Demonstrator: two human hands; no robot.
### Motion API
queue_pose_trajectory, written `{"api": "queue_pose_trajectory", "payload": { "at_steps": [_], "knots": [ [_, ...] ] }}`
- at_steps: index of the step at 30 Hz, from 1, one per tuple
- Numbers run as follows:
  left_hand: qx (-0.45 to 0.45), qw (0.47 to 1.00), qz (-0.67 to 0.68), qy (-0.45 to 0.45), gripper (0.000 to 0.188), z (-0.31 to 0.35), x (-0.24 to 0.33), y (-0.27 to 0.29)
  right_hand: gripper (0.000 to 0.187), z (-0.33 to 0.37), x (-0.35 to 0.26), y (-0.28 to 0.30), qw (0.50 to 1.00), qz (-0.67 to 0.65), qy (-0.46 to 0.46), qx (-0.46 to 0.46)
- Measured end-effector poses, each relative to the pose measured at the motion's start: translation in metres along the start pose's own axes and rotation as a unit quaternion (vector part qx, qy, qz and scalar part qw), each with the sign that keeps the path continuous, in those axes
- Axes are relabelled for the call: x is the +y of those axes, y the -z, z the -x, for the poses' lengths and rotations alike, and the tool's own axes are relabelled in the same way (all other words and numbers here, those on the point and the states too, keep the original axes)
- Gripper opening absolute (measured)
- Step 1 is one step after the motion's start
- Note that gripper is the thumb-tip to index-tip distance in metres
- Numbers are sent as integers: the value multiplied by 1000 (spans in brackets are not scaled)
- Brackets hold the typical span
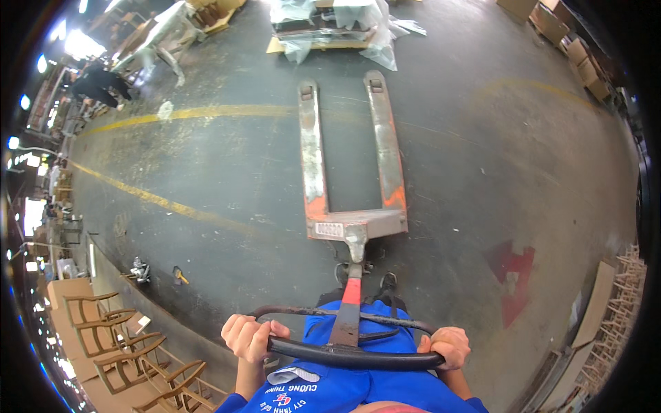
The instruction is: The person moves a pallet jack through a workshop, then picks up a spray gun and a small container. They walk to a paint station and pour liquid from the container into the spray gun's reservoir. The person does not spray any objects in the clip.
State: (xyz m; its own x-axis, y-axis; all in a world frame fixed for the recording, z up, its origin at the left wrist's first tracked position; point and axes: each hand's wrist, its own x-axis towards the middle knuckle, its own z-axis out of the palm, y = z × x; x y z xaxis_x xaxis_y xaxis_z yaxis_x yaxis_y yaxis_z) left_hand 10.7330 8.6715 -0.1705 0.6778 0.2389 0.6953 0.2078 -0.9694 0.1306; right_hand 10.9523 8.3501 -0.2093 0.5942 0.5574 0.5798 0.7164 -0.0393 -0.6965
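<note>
A pallet jack (358, 226) with worn orange and grey paint stands in front of me, its two forks pointing away. Its black handle (351, 356) crosses close to my body. My left hand (252, 337) is wrapped round the handle's left end, and my right hand (447, 346) grips its right end. Between them the red and dark tow bar (350, 311) runs down to the jack's base. The forks carry nothing. Beyond their tips sits a pallet load (330, 27) wrapped in clear plastic.
Wooden chair frames (113, 330) stand on cardboard at the lower left. Stacked wooden parts (620, 310) line the right edge, and cardboard boxes (585, 69) the far right. A person in dark clothes (100, 84) bends at the far left. Yellow lines (172, 117) mark the grey floor.
</note>
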Motion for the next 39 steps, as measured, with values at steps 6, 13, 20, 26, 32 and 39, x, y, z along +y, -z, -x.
{"api": "queue_pose_trajectory", "payload": {
  "at_steps": [6, 13, 20, 26, 32, 39],
  "knots": [
    [14, 999, 46, -20, 14, -37, -19, -15, 27, -23, -15, -11, 996, 68, 35, 45],
    [39, 996, 72, -24, 25, -25, -13, -31, 23, 22, 10, -3, 970, 211, 57, 106],
    [22, 999, 8, -26, 42, 12, 48, -28, 22, 10, 98, 9, 987, 79, 95, 105],
    [12, 998, -63, 15, 42, 56, 48, -40, 24, 14, 122, -16, 989, 55, 96, 93],
    [159, 979, -127, -20, 41, -6, -5, -81, 35, -77, 121, -62, 967, 67, 196, 147],
    [109, 989, -89, 54, 17, -59, -57, -115, 31, -147, 147, -95, 990, 10, 3, 143]
  ]
}}
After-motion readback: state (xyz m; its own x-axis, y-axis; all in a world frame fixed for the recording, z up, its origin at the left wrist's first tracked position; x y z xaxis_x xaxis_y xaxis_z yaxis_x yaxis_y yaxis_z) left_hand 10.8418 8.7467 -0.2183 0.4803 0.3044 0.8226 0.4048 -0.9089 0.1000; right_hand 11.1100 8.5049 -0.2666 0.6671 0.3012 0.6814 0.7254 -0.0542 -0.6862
